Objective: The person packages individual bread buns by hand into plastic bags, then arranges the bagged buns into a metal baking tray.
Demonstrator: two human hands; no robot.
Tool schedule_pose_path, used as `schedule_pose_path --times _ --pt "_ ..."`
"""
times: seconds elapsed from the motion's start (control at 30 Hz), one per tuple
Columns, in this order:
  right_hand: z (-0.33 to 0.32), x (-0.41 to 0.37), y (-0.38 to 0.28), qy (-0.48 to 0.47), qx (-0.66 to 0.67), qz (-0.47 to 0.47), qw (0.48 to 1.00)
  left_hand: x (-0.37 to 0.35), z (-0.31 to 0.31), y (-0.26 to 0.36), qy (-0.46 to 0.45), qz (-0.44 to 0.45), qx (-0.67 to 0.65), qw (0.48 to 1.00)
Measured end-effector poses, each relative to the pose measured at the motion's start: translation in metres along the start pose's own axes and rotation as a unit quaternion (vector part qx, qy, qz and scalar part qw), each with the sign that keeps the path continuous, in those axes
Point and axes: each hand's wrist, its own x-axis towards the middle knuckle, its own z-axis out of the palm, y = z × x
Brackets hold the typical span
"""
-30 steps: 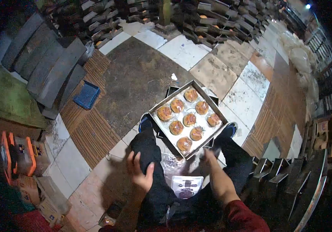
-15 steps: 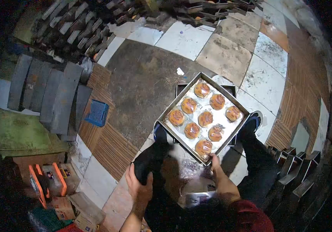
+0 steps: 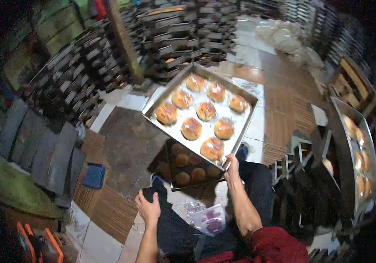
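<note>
My right hand [image 3: 232, 168] grips the near corner of a square metal tray [image 3: 254, 107], which is lifted and tilted. Several round buns [image 3: 205, 111] in clear wrap sit on its white lining. Beneath it, on the floor, a second dark tray [image 3: 172, 168] holds several brown buns [image 3: 182, 161], partly hidden by the raised one. My left hand [image 3: 149, 206] rests on my left knee with its fingers apart and holds nothing. Between my legs lies a clear plastic packet with purple print [image 3: 212, 220].
Stacked trays [image 3: 183, 39] stand at the back behind a wooden post [image 3: 126, 44]. A blue basket [image 3: 93, 175] is on the left floor beside grey metal pieces [image 3: 43, 158]. At the right, another tray of buns [image 3: 370, 127] tops a stack. Orange-edged crates [image 3: 53, 245] sit lower left.
The held tray has risen off the floor tray and moved up and left in view, uncovering the buns below. The view has swung upward and right, showing more stacks. My left hand stays on my knee.
</note>
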Motion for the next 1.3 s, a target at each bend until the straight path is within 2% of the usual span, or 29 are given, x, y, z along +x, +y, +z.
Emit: schedule_pose_path --times 0.07,0.13,0.2,0.27,0.37,0.47,0.5,0.53,0.6,0.63,0.7,0.73,0.8,0.83,0.87,0.9,0.93,0.97,1.0,1.07,1.1,1.17,1.2,1.27,1.3 --pt "0.028 -0.034 -0.068 -0.073 0.042 -0.043 0.996 -0.007 -0.012 0.010 -0.027 -0.027 0.004 0.999" --pt "0.057 -0.089 -0.151 -0.168 0.044 -0.007 0.985 -0.011 -0.018 0.008 -0.056 -0.023 -0.006 0.998" --pt "0.087 -0.157 -0.221 -0.149 -0.027 -0.132 0.980 -0.020 -0.025 0.018 -0.068 -0.051 -0.008 0.996" --pt "0.113 -0.220 -0.270 -0.055 -0.060 -0.257 0.963 -0.017 -0.019 0.014 -0.063 -0.050 -0.010 0.997" --pt "0.076 -0.267 -0.361 -0.041 -0.126 -0.348 0.928 -0.010 -0.004 -0.001 -0.051 -0.034 -0.048 0.997" --pt "0.076 -0.368 -0.413 -0.029 -0.168 -0.359 0.918 -0.003 0.001 -0.016 -0.041 -0.024 -0.063 0.997" --pt "0.060 -0.380 -0.420 0.061 -0.129 -0.486 0.862 -0.001 0.004 -0.019 -0.038 -0.016 -0.068 0.997" --pt "0.054 -0.409 -0.440 -0.013 -0.147 -0.326 0.934 -0.002 0.000 -0.016 -0.046 -0.035 -0.073 0.996" --pt "0.014 -0.428 -0.462 -0.016 -0.158 -0.354 0.922 -0.003 -0.004 -0.019 -0.051 -0.032 -0.070 0.996" --pt "0.000 -0.438 -0.458 0.045 -0.173 -0.431 0.885 -0.008 -0.008 -0.018 -0.054 -0.027 -0.067 0.996" --pt "-0.049 -0.447 -0.479 0.088 -0.157 -0.500 0.847 -0.013 -0.016 -0.013 -0.054 -0.051 -0.063 0.995" --pt "-0.063 -0.447 -0.489 0.085 -0.154 -0.504 0.846 -0.012 -0.015 -0.019 -0.051 -0.048 -0.067 0.995" --pt "-0.088 -0.448 -0.507 0.069 -0.077 -0.367 0.924 -0.006 -0.012 -0.035 -0.052 -0.038 -0.066 0.996" --pt "-0.117 -0.445 -0.524 0.074 -0.078 -0.365 0.925 -0.013 -0.023 -0.023 -0.060 -0.081 -0.048 0.994" --pt "-0.145 -0.442 -0.540 0.079 -0.080 -0.363 0.925 -0.012 -0.022 -0.021 -0.056 -0.073 -0.048 0.995" --pt "-0.167 -0.440 -0.549 0.166 -0.163 -0.492 0.839 -0.012 -0.021 -0.028 -0.045 -0.082 -0.044 0.995" --pt "-0.178 -0.439 -0.554 0.248 -0.244 -0.600 0.720 -0.014 -0.019 -0.036 -0.035 -0.093 -0.039 0.994" --pt "-0.153 -0.448 -0.548 0.407 -0.300 -0.624 0.595 -0.013 -0.017 -0.044 -0.024 -0.086 -0.065 0.994" --pt "-0.175 -0.455 -0.567 0.422 -0.444 -0.683 0.399 -0.008 -0.013 -0.059 -0.021 -0.084 -0.063 0.994" --pt "-0.134 -0.452 -0.540 0.266 -0.480 -0.708 0.443 0.001 0.005 -0.083 0.008 -0.055 -0.034 0.998" --pt "-0.114 -0.439 -0.526 0.262 -0.480 -0.710 0.443 0.002 0.009 -0.086 0.020 -0.064 -0.063 0.996" --pt "-0.092 -0.417 -0.500 0.215 -0.697 -0.629 0.270 -0.012 -0.004 -0.067 0.011 -0.078 -0.061 0.995" --pt "-0.097 -0.412 -0.494 0.214 -0.697 -0.627 0.274 -0.013 -0.011 -0.060 0.004 -0.086 -0.063 0.994" --pt "-0.104 -0.405 -0.487 0.374 -0.775 -0.496 0.113 -0.006 -0.002 -0.070 0.012 -0.076 -0.059 0.995" --pt "-0.103 -0.402 -0.485 0.366 -0.757 -0.533 0.094 -0.005 0.000 -0.074 0.017 -0.065 -0.055 0.996"
